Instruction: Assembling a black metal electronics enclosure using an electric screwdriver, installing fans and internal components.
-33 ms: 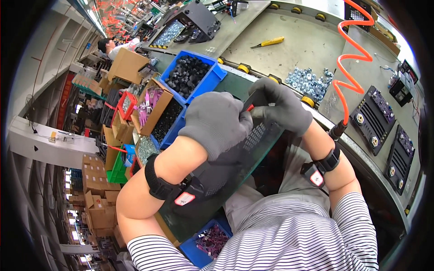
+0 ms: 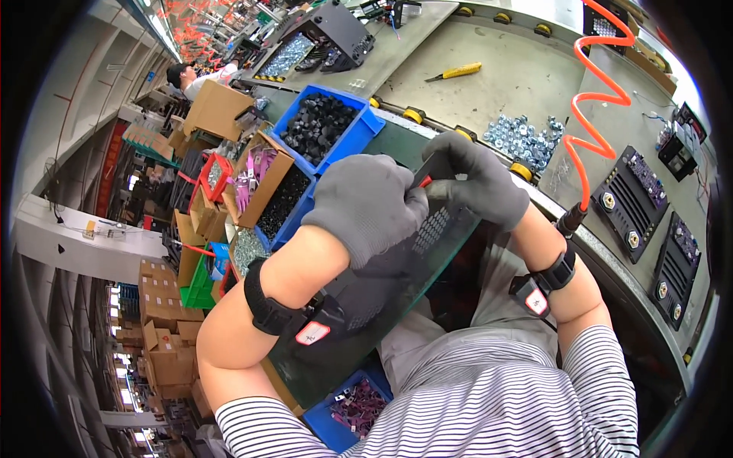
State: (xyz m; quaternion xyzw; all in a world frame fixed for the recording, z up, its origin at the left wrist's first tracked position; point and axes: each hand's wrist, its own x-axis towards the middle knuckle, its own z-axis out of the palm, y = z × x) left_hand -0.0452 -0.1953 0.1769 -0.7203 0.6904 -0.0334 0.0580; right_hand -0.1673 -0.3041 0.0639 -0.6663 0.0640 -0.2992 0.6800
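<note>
Black perforated panel (image 2: 431, 231) sits at about 8 o'clock from the right hand (image 2: 479, 182), whose fingers pinch what looks like its upper edge. Left hand (image 2: 369, 204) is curled; can't tell what it's gripping. Probably stiff, fairly light, slick sheet metal, tbh. I'd hold opposite edges, off the holes.

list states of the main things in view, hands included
left hand: gloved, curled, grip hidden
right hand: gloved, pinching dark piece
upper blue bin: open, filled
yellow-handled tool: lying flat
orange hose: coiled
metal fasteners: loose, heaped
bottom blue bin: open, holding purple pieces
</note>
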